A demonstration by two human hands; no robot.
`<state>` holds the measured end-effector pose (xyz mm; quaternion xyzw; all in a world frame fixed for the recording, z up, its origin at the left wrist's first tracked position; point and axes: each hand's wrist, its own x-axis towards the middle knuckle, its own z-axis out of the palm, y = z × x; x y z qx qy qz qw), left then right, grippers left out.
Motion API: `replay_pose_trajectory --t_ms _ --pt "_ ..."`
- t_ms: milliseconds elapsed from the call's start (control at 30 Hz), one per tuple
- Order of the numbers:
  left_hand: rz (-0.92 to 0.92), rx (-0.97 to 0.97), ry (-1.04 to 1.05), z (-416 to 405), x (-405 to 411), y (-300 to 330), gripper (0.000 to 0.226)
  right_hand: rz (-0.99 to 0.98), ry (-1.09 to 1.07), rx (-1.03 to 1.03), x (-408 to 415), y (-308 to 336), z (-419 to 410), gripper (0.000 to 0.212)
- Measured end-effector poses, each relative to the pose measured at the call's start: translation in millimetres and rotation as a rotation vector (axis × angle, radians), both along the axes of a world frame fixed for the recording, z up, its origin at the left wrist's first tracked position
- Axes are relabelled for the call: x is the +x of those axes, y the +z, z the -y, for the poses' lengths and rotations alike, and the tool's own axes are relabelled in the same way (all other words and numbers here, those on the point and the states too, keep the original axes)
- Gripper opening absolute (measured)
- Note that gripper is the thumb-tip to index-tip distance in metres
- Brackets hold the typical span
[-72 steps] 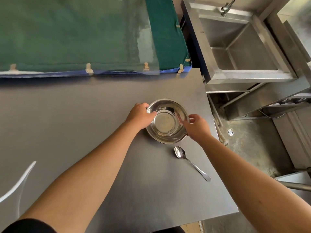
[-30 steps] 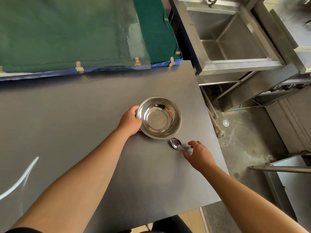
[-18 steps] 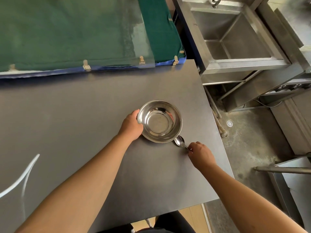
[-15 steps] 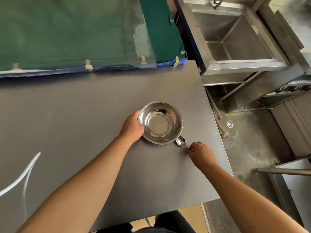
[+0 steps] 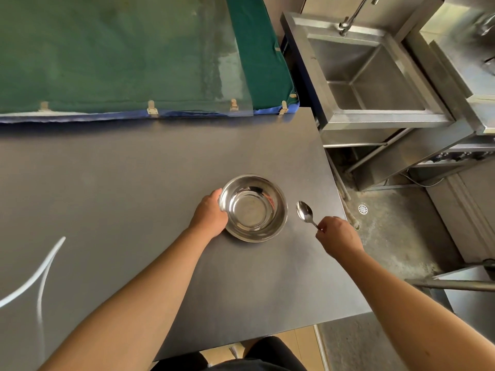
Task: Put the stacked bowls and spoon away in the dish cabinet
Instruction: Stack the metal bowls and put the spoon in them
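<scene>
The shiny steel stacked bowls (image 5: 253, 208) sit on the dark grey table (image 5: 134, 188), right of its middle. My left hand (image 5: 210, 214) grips the bowls' left rim, thumb over the edge. A steel spoon (image 5: 305, 212) is just right of the bowls, its scoop pointing away from me and apart from the bowls. My right hand (image 5: 336, 236) is closed on the spoon's handle, which is mostly hidden in my fist. The dish cabinet is not in view.
A green cloth-covered surface (image 5: 120, 54) under a clear sheet borders the table's far edge. A steel sink (image 5: 375, 76) with a tap stands to the right beyond the table's right edge. A floor drain (image 5: 363, 209) lies below. A white curved chair edge (image 5: 40, 277) is at left.
My right hand left the bowl rim, went down to the spoon and closed on its handle. The spoon has since come away from the bowls to their right. My left hand stayed on the rim.
</scene>
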<state>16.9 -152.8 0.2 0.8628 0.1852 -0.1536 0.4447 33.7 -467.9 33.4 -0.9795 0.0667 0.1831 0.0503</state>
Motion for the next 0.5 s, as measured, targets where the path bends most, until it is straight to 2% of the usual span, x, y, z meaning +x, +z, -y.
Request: replay_pose_trajectory --t_ms 233,500 --pt "0.01 -0.025 0.01 3 -12 3 0.059 0.074 0.105 0.053 22 22 -53 0.012" --pt "0.017 -0.058 0.012 2 -19 4 0.056 -0.068 0.246 0.004 17 9 -114 0.016"
